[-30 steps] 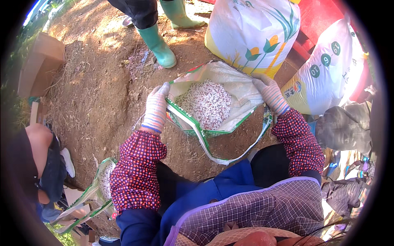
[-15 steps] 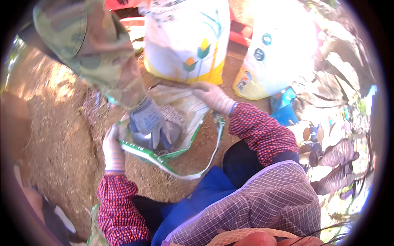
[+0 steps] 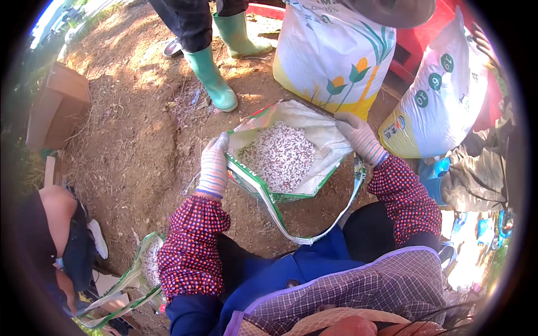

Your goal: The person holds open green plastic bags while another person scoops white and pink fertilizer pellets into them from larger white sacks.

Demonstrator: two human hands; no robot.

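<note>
In front of me a white tote bag (image 3: pixel 330 147) with green edging stands on the ground, its mouth spread wide. A heap of small white and pinkish granules (image 3: pixel 282 158) lies inside. My left hand (image 3: pixel 214 168), in a striped knit glove, is closed on the bag's left rim. On the far right rim my right hand (image 3: pixel 361 138), gloved alike, grips the edge; its fingertips are partly hidden. The bag's strap (image 3: pixel 300 238) loops down toward my knees.
Two tall white and yellow sacks (image 3: pixel 330 61) (image 3: pixel 434 101) stand beyond the bag. A grey metal bowl (image 3: pixel 395 11) is above the nearer sack. Someone in green boots (image 3: pixel 210 81) stands far left. A second granule bag (image 3: pixel 147 263), a cardboard box (image 3: pixel 61 103) and a seated person are at left.
A co-worker's gloved hand and the metal bowl have left the bag, uncovering the granules. My hands still hold the rim. The view has shifted, so the bag appears farther right.
</note>
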